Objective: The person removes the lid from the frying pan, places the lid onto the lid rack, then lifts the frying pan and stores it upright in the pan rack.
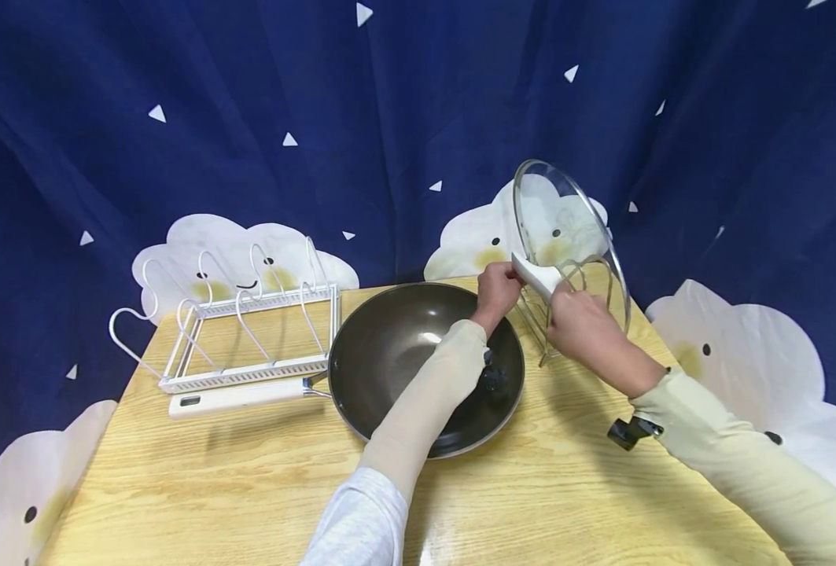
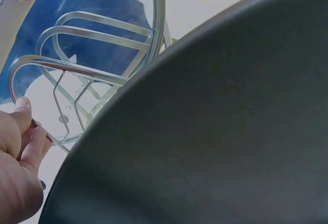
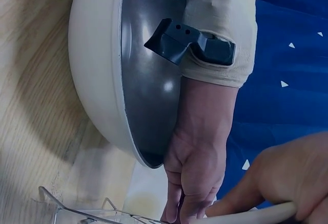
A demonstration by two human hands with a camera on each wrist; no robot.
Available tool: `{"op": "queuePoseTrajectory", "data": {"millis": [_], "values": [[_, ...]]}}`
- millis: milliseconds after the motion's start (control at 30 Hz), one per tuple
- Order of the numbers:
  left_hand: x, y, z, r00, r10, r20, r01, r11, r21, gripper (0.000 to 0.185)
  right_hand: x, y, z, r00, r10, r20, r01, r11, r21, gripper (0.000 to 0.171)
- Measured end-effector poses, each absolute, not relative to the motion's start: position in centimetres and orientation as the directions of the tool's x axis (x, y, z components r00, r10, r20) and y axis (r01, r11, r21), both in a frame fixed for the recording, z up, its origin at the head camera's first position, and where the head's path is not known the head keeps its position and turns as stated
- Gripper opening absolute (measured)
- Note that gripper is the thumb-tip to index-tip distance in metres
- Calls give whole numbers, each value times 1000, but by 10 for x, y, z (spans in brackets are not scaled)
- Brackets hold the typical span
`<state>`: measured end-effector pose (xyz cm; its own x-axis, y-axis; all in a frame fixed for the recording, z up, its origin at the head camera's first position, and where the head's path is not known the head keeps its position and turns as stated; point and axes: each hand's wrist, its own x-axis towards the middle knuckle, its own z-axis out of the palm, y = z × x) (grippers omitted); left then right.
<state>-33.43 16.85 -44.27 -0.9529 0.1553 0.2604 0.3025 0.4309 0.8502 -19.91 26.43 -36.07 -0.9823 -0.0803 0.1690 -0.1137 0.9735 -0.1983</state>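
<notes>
My left hand (image 1: 497,295) reaches across the dark wok (image 1: 389,346). In the left wrist view its thumb and fingers pinch the end of a metal wire rack (image 2: 77,70). My right hand (image 1: 584,324) grips the white handle (image 1: 536,275) of a clear glass lid (image 1: 566,212). The lid stands on edge at the rack, and whether the rack bears its weight I cannot tell. In the right wrist view the left hand (image 3: 197,167) is beside the wok's rim, with the right hand (image 3: 289,175) close to it.
A white rack (image 1: 248,373) with several wire loops stands at the left on the wooden table (image 1: 212,487). The wok's white handle (image 1: 241,397) points left in front of it. A dark blue curtain (image 1: 389,94) with white clouds hangs behind and around the table.
</notes>
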Motion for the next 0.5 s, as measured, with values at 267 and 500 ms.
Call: {"op": "queuePoseTrajectory", "data": {"millis": [267,500], "values": [[-332,167,-443,-956,166,241,291,436,852,12,-198,259,-364,-974,-87,210,-125,976,-177,25],[-334,166,-444,-955,187,229,289,419,861,10,-197,256,-366,-965,-96,242,-136,979,-152,26]]}}
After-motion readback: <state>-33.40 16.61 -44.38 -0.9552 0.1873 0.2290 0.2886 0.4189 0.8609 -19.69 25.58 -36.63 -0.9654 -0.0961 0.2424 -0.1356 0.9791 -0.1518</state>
